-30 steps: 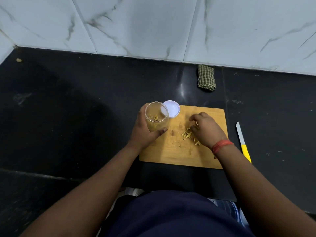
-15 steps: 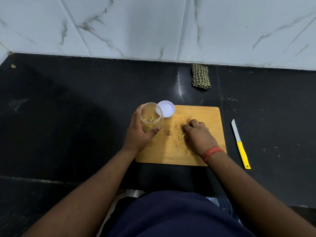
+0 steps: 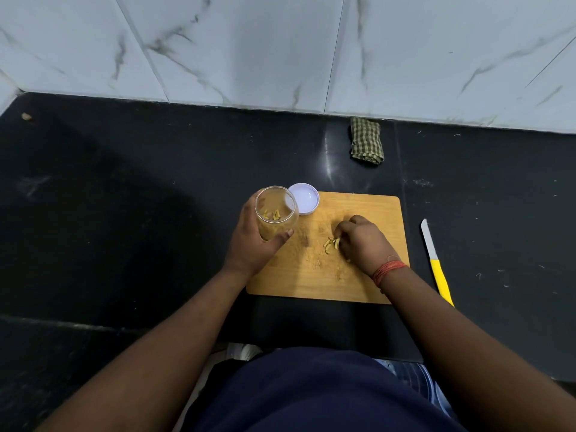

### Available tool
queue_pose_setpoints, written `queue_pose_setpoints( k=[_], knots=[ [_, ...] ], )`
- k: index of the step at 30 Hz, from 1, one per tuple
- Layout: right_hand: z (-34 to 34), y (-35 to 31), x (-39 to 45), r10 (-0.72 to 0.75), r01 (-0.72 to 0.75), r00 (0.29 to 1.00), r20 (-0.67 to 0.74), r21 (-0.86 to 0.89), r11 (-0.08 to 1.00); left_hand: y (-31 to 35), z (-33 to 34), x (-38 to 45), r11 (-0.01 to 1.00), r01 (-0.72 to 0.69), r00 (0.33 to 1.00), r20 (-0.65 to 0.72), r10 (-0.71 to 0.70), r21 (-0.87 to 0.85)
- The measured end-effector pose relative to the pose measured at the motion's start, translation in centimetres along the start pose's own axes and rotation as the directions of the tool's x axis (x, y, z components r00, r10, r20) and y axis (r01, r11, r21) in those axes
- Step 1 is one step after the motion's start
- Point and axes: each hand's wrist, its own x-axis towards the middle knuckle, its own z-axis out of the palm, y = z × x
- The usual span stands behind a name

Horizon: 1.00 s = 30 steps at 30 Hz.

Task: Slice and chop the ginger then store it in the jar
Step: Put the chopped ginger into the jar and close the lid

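A wooden cutting board [image 3: 367, 210] lies on the black counter. My left hand [image 3: 252, 244] grips a clear glass jar [image 3: 276, 213] at the board's left edge, tilted with its mouth toward me; a few ginger strips lie inside. My right hand [image 3: 361, 241] rests on the middle of the board with fingers curled over a small heap of chopped ginger strips [image 3: 331, 243], pinching some of them. The jar's white lid [image 3: 307, 199] lies upturned on the board's far left corner.
A yellow-handled knife [image 3: 434, 260] lies on the counter just right of the board. A folded green checked cloth [image 3: 366, 140] sits near the marble-tiled wall. The dark counter stretches wide to the left and right.
My right hand has drawn the ginger strips into a tighter heap under its fingers, with fewer pieces showing. The jar stays in my left hand in about the same place.
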Motion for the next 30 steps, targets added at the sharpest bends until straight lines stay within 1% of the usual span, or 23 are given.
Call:
queue_pose_setpoints(
  k=[2,4,5,7,9,11,12,14,15,17,19,20,21,23,25,27,28,30],
  knots=[
    [-0.6,-0.1,0.0,0.088,-0.083,0.996,-0.025,0.17,0.982,-0.1,0.0,0.0,1.0,-0.002,1.0,0.006,0.002,-0.007],
    [-1.5,-0.6,-0.1,0.19,-0.163,0.981,-0.037,0.371,0.914,-0.1,0.0,0.0,1.0,-0.001,1.0,0.008,0.001,-0.015],
    [-2.0,-1.1,-0.1,0.22,-0.177,0.975,-0.04,0.463,0.868,-0.1,0.0,0.0,1.0,0.001,1.0,0.008,-0.001,-0.019],
    [-3.3,-2.6,0.3,0.21,-0.13,0.975,-0.071,0.581,0.804,-0.1,0.0,0.0,1.0,0.005,1.0,0.011,-0.005,-0.018],
    [-4.7,-4.7,0.9,0.144,-0.043,0.983,-0.111,0.627,0.778,0.0,0.0,-0.1,1.0,0.015,1.0,0.015,-0.015,-0.016],
    [-5.9,-6.9,1.6,0.048,0.056,0.987,-0.151,0.611,0.79,0.0,0.0,0.0,1.0,0.019,1.0,0.021,-0.019,-0.007],
    [-6.4,-8.0,2.0,-0.008,0.108,0.984,-0.175,0.572,0.813,0.0,0.0,0.0,1.0,0.013,1.0,0.027,-0.013,-0.002],
    [-6.7,-9.7,2.9,-0.141,0.21,0.971,-0.194,0.404,0.89,-0.2,0.0,0.1,1.0,0.007,0.999,0.045,-0.007,0.001],
    [-6.6,-10.3,3.3,-0.21,0.255,0.962,-0.176,0.294,0.921,-0.2,-0.1,0.1,1.0,0.011,0.998,0.054,-0.011,0.004],
    [-6.1,-11.1,4.0,-0.322,0.333,0.94,-0.11,0.112,0.936,-0.3,-0.1,0.2,1.0,0.021,0.998,0.066,-0.022,0.015],
    [-5.6,-11.4,4.4,-0.386,0.386,0.92,-0.06,-0.011,0.922,-0.4,-0.1,0.3,1.0,0.019,0.997,0.075,-0.021,0.019],
    [-5.5,-11.4,4.4,-0.401,0.4,0.914,-0.053,-0.04,0.916,-0.4,-0.1,0.3,1.0,0.016,0.997,0.077,-0.017,0.015],
    [-5.4,-11.4,4.5,-0.406,0.405,0.912,-0.057,-0.039,0.914,-0.4,-0.1,0.3,1.0,0.013,0.997,0.077,-0.014,0.009],
    [-5.6,-10.9,4.3,-0.359,0.365,0.928,-0.101,0.046,0.93,-0.4,-0.1,0.3,1.0,0.01,0.997,0.077,-0.01,-0.005],
    [-5.9,-10.0,3.9,-0.239,0.272,0.953,-0.186,0.177,0.946,-0.3,-0.2,0.2,0.999,0.027,0.997,0.073,-0.025,-0.025],
    [-6.0,-7.8,3.0,-0.116,0.187,0.961,-0.253,0.278,0.942,-0.1,-0.2,0.1,0.998,0.041,0.998,0.058,-0.038,-0.052],
    [-5.9,-6.3,2.5,-0.066,0.138,0.966,-0.249,0.287,0.948,-0.2,-0.1,0.0,0.998,0.039,0.998,0.049,-0.036,-0.057],
    [-5.1,-3.1,1.3,0.039,0.001,0.985,-0.166,0.235,0.972,-0.3,0.0,0.0,0.998,0.026,0.999,0.038,-0.024,-0.051]
  ],
)
